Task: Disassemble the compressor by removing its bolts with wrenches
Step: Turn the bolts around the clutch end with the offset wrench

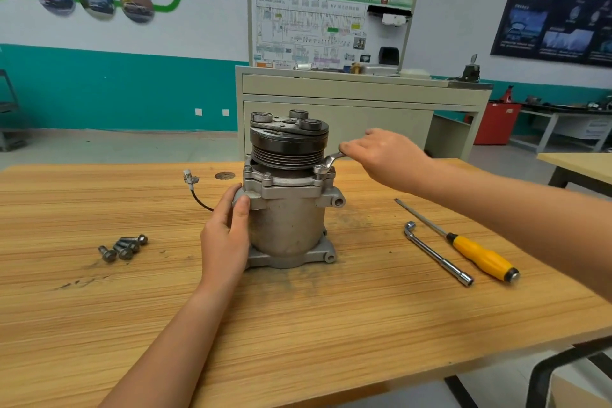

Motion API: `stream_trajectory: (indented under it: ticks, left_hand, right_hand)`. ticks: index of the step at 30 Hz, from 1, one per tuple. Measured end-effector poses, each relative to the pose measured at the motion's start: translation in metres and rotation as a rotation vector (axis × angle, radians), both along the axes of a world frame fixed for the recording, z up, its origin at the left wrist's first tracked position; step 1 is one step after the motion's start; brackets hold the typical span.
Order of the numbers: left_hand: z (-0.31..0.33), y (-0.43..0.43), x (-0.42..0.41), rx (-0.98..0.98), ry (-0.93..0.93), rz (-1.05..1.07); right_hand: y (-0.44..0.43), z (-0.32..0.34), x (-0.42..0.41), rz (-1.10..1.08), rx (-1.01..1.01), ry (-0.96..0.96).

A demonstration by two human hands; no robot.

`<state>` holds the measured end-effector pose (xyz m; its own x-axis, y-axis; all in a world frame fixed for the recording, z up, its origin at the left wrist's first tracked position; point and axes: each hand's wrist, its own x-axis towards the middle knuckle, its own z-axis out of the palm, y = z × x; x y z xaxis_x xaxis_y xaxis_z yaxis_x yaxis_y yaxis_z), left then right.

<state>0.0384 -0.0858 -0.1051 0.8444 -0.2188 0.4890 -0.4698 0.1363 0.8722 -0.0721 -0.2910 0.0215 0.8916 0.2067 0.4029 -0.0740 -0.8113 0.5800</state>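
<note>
A grey metal compressor (287, 225) stands upright on the wooden table (298, 325), its black ribbed pulley (288, 146) on top. My left hand (227, 237) presses against its left side, fingers up on the flange. My right hand (384, 156) grips the handle of a silver wrench (329, 162) whose ring end sits on a bolt at the flange's right corner. Further bolts (267, 176) show along the flange's front edge. Several removed bolts (124, 248) lie in a small heap on the table to the left.
An L-shaped socket wrench (436, 253) and a yellow-handled screwdriver (477, 253) lie on the table at right. A wire with a white connector (191, 179) hangs off the compressor's left. A beige cabinet (347, 116) with a training board stands behind the table.
</note>
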Motion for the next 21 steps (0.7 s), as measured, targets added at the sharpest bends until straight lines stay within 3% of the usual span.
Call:
stream_trajectory:
  ticks: [3,11,16,21]
  left_hand:
    - [0.000,0.000,0.000,0.005,0.009,-0.007]
    - [-0.002,0.000,0.000,0.063,-0.047,0.078]
    - [-0.001,0.000,0.001,0.079,-0.087,0.094]
    - [0.000,0.001,0.002,0.075,-0.091,0.089]
  right_hand:
    - [0.001,-0.022,0.020,0.123,0.138,-0.242]
    - [0.012,-0.027,-0.006,-0.001,0.692,-0.443]
    - [0.031,-0.017,-0.038,-0.043,0.715,-0.203]
    - [0.047,-0.009,-0.053,-0.206,0.493,-0.051]
